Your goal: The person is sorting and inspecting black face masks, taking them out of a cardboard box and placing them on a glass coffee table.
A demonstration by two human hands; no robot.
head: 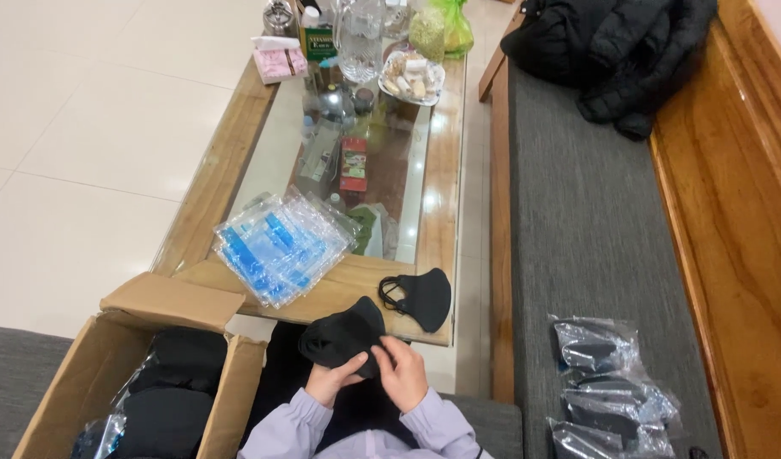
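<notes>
Left hand: the left hand [328, 380] is seen at lower centre of the frame, closed around the lower edge of a stack of black masks [343, 337].
Right hand: the right hand [401, 371] is placed just beside the left, its fingers pinched on the right edge of the same stack.
Stack of black masks: it is held up between both hands, just below the table's near edge.
Single black mask [422, 298]: it is laid flat on the near corner of the wooden table [448, 170].
Clear blue-printed bags [280, 246]: fanned out left of centre on the table.
Cardboard box [110, 357]: open at lower left, dark masks inside.
Packed bags [611, 391]: laid on the grey bench cushion [577, 212], lower right.
</notes>
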